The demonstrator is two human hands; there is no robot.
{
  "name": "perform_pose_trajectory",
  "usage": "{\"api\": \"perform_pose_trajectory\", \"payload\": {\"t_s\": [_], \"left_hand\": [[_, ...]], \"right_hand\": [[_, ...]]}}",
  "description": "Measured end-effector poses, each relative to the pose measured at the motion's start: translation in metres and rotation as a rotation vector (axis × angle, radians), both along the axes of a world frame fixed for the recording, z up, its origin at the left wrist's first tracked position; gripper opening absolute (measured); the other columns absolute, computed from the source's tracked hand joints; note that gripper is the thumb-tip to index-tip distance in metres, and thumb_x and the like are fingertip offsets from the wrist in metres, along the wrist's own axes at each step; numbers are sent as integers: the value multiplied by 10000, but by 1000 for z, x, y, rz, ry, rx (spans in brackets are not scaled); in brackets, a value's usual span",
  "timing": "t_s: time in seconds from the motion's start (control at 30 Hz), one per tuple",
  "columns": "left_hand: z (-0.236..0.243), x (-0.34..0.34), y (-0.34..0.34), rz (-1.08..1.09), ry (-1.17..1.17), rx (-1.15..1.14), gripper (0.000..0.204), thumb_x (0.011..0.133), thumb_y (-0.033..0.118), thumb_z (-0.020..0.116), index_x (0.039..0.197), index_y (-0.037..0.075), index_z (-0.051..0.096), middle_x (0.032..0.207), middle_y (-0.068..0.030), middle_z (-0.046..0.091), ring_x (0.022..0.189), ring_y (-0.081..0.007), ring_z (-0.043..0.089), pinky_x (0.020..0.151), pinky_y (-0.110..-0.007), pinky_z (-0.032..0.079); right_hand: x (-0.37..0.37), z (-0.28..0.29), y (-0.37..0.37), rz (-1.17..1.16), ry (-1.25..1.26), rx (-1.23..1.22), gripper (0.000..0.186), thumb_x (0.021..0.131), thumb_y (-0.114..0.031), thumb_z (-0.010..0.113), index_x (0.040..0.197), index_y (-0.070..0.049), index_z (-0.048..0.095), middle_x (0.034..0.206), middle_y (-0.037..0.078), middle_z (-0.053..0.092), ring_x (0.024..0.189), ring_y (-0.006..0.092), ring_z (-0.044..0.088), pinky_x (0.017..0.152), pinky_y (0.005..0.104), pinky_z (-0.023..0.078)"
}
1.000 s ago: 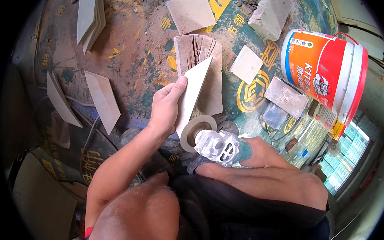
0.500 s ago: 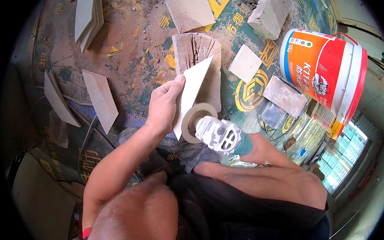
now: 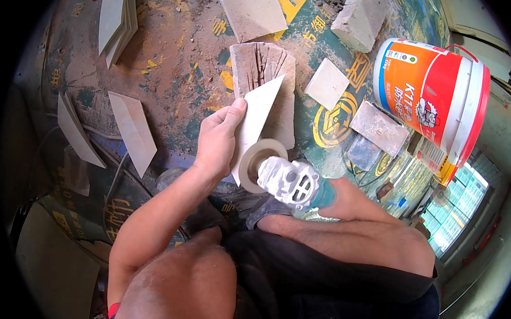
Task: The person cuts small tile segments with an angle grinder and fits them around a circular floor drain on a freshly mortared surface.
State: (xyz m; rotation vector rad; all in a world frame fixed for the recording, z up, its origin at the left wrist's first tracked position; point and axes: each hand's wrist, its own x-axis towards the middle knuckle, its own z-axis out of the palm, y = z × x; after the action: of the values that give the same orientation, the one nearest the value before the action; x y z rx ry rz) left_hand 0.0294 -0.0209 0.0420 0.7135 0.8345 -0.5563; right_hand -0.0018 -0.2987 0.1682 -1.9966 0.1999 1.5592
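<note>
My left hand (image 3: 221,137) is closed on a pale tile piece (image 3: 259,115) with slanted ends, thumb on its upper face. The tile lies tilted across a scored, dusty block (image 3: 282,110). In my right hand (image 3: 343,198) is an angle grinder (image 3: 293,183), with a dusty white head and a teal body; that hand's fingers are mostly hidden behind the tool. The grinder's round disc (image 3: 250,170) meets the tile's lower right edge, close below my left hand.
Slanted tile pieces (image 3: 133,130) lie left, near a cable (image 3: 116,180). Stacked tiles (image 3: 116,29) are at far left. Ahead are a square tile (image 3: 253,14) and a stone block (image 3: 360,18). A small tile (image 3: 327,84), a dusty box (image 3: 378,128) and an orange-red bucket (image 3: 429,95) stand right.
The grinder and its disc have shifted very slightly left and down along the tile's edge. My left hand and the tile stay almost where they were.
</note>
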Motion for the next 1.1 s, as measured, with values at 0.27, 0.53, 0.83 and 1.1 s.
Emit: {"api": "perform_pose_trajectory", "payload": {"t_s": [0.27, 0.53, 0.83, 1.1], "left_hand": [[-6, 0, 3, -25, 13, 8, 368, 1047, 342, 630, 1016, -18, 702, 880, -59, 715, 699, -101, 631, 645, -267, 504], [-3, 2, 2, -9, 13, -18, 373, 1053, 338, 618, 1013, -23, 698, 885, -69, 722, 696, -102, 639, 635, -256, 503], [-10, 0, 3, -93, -8, 49, 426, 1055, 383, 606, 998, -29, 697, 848, -56, 708, 660, -92, 612, 609, -259, 480], [-13, -1, 2, -93, -26, 81, 439, 1050, 387, 617, 979, -37, 706, 835, -46, 702, 652, -82, 603, 593, -255, 469]], "right_hand": [[4, -4, -6, 66, -36, 6, 432, 698, -198, 800, 1079, -13, 713, 896, 179, 749, 819, 240, 725, 788, 381, 547], [20, -7, -9, -25, -8, -55, 300, 711, -131, 756, 976, 1, 709, 834, 87, 722, 780, 129, 643, 751, 347, 529], [34, -16, -25, -23, -30, -77, 357, 700, -196, 768, 979, 16, 699, 813, 112, 714, 734, 208, 668, 734, 366, 536], [51, -18, -22, -100, -52, -56, 251, 718, -167, 739, 897, -12, 657, 768, 32, 646, 720, 120, 565, 700, 337, 496]]}}
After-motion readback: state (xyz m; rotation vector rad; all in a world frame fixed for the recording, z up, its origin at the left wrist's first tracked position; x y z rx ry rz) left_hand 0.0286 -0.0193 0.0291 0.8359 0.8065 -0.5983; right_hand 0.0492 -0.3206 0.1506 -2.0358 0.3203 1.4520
